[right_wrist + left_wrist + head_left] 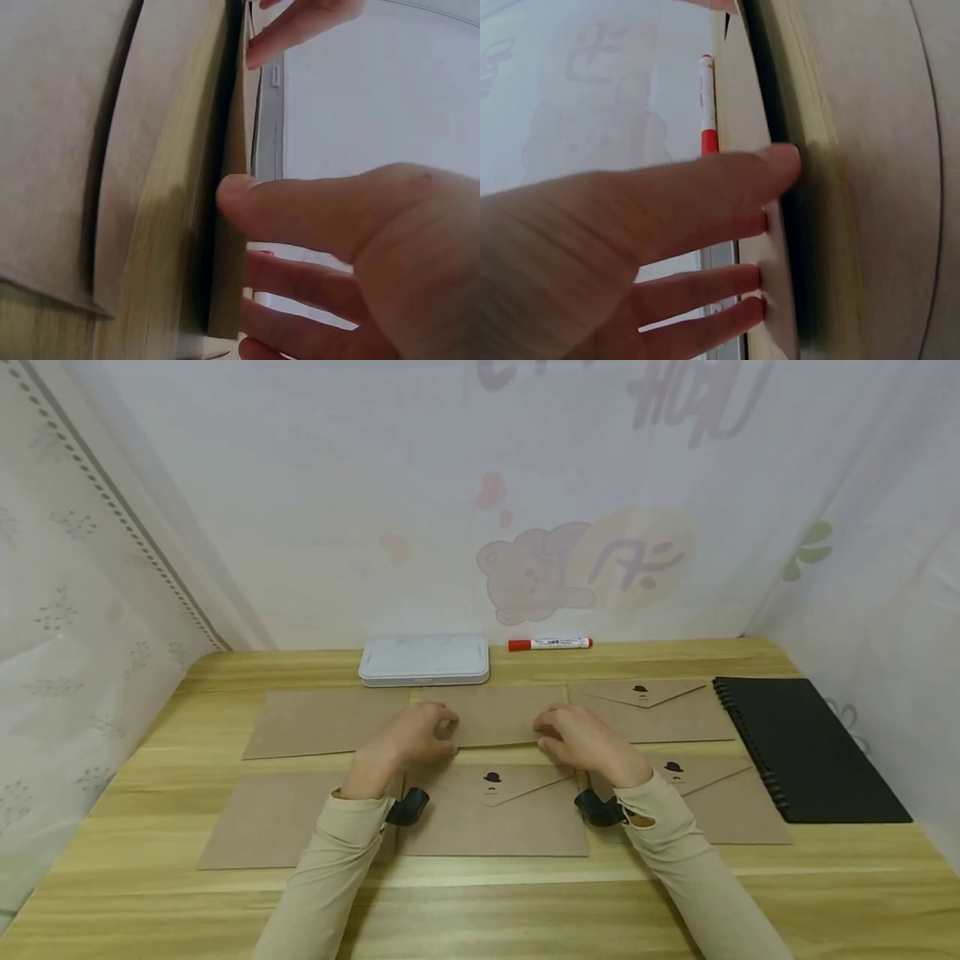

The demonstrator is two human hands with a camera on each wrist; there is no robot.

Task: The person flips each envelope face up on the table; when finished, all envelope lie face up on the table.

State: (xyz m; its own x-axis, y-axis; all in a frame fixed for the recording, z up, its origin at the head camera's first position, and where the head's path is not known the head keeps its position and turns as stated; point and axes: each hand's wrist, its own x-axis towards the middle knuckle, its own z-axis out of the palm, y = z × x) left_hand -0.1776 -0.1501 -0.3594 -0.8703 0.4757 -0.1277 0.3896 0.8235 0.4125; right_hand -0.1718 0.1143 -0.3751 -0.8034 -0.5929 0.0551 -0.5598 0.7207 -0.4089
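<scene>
A plain brown paper envelope [498, 717] lies in the middle of the back row, its near edge tipped slightly off the table. My left hand [408, 735] pinches its left part, thumb at the near edge and fingers on the upper face, as the left wrist view shows. On its right part my right hand [588, 742] pinches the same envelope [229, 277] in a like way. Just in front lies an envelope [491, 827] whose flap bears a black hat print. Part of the front right envelope [742, 814] is covered by my right wrist.
Plain envelopes lie at back left [322, 718] and front left [258, 818]. At back right is a hat-printed envelope [675, 722], beside a black spiral notebook [817, 752]. A pale flat case [423, 658] and a red-capped marker [551, 644] lie along the back edge.
</scene>
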